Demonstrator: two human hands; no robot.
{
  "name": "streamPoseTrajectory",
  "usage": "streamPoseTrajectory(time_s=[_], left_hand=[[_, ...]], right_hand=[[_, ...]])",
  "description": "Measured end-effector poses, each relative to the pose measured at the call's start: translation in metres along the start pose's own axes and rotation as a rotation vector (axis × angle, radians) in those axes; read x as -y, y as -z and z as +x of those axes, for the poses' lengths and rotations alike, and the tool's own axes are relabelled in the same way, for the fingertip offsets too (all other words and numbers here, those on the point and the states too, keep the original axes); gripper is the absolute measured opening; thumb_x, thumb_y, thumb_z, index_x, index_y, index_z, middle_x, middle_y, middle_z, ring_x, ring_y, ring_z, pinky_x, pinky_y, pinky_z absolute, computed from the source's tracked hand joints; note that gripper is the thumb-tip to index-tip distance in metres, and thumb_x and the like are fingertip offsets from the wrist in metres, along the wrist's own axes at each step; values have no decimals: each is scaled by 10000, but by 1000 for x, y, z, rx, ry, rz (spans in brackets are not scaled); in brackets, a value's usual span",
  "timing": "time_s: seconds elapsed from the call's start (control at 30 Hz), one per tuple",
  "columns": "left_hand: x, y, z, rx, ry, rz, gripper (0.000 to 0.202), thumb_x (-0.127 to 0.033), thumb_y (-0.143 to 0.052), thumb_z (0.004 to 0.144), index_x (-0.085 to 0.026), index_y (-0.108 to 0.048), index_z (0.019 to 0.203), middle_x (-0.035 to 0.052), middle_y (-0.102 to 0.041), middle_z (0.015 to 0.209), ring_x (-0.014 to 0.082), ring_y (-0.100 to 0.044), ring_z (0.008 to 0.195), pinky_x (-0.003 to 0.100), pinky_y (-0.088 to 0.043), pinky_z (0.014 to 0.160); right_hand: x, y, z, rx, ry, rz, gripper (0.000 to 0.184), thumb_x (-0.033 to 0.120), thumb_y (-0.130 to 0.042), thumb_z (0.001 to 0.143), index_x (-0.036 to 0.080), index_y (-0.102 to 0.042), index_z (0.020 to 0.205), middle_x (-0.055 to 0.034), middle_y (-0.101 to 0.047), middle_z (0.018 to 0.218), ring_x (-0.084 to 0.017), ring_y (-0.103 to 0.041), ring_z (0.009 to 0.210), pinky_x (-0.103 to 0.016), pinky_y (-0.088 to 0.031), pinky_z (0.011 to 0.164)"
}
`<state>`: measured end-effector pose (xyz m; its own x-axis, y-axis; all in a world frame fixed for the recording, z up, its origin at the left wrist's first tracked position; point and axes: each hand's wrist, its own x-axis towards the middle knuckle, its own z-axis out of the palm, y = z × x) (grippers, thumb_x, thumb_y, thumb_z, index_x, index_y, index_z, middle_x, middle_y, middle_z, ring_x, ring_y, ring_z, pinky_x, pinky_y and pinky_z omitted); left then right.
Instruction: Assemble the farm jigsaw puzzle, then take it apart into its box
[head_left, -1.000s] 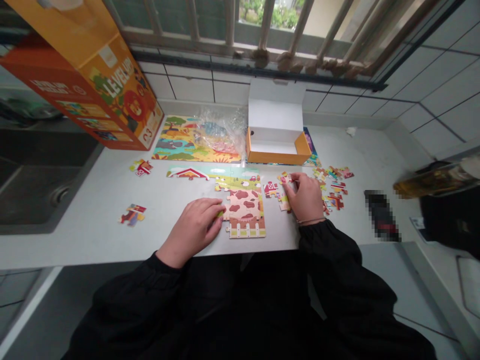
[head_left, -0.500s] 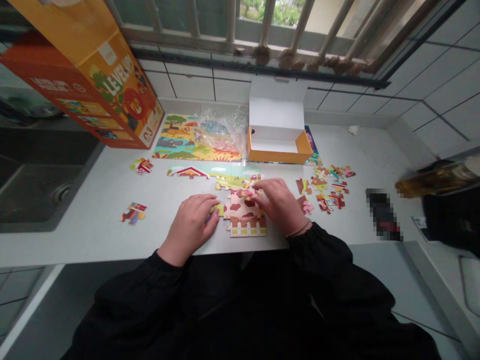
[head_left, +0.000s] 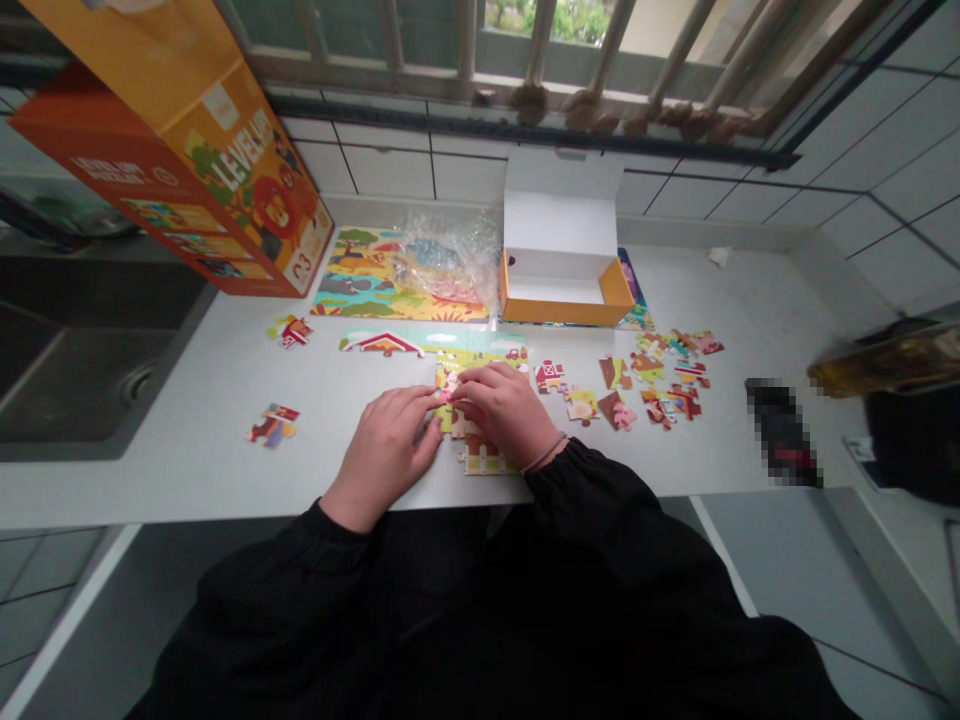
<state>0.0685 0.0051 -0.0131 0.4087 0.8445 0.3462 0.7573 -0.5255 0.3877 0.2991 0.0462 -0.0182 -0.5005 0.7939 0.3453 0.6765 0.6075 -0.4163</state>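
Along the back of the white counter (head_left: 187, 480), crumpled clear plastic wrap (head_left: 450, 260) and an open orange box (head_left: 559, 300) (its white-lined lid propped upright) against the tiled wall (head_left: 382, 172), with an orange LEVEL UP carton (head_left: 225, 170) beside the steel sink (head_left: 90, 360) and a barred window (head_left: 622, 50) above.

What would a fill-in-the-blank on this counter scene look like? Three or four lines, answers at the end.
1. The left hand and right hand rest on a partly built puzzle whose bottom edge shows a white ____.
2. Most loose pieces lie to the ____ of the right hand.
3. The open box is orange outside and ____ inside.
4. The sink lies to the ____ of the puzzle.

Answers: fence; right; white; left.
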Motion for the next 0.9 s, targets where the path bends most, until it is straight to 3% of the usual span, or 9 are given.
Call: streamPoseTrajectory(time_s=[0.27, 0.67, 0.9], left_hand=[[0, 1, 1, 25, -17, -3, 198, -254, -599, 1063, -229, -721, 1217, 106, -764, 1313, 311, -704, 1218, 522, -546, 1058], [0, 1, 1, 22, -25, -28, 187, -236, -606, 1053, -230, -726, 1197, 100, -769, 1303, 301, -709, 1207, 515, -550, 1063], [0, 1, 1, 33, -25, -31, 232, -232, -611, 1055, -239, -714, 1262, 93, -767, 1322, 301, -702, 1227, 519, -542, 1078]], right_hand=[[-2, -2, -2, 2, 20, 28, 158, 273, -656, 1107, 274, -810, 1141, -33, -800, 1328, -247, -666, 1183, -433, -501, 1072], [2, 0, -3, 2, 11, 31, 122, 257, -662, 1084, 252, -784, 1097, -50, -806, 1300, -260, -657, 1197, -458, -487, 1093], [5, 2, -2, 5, 7, -3, 230, 233, -622, 1093, 246, -780, 1259, -70, -789, 1330, -271, -644, 1201, -468, -496, 1085]])
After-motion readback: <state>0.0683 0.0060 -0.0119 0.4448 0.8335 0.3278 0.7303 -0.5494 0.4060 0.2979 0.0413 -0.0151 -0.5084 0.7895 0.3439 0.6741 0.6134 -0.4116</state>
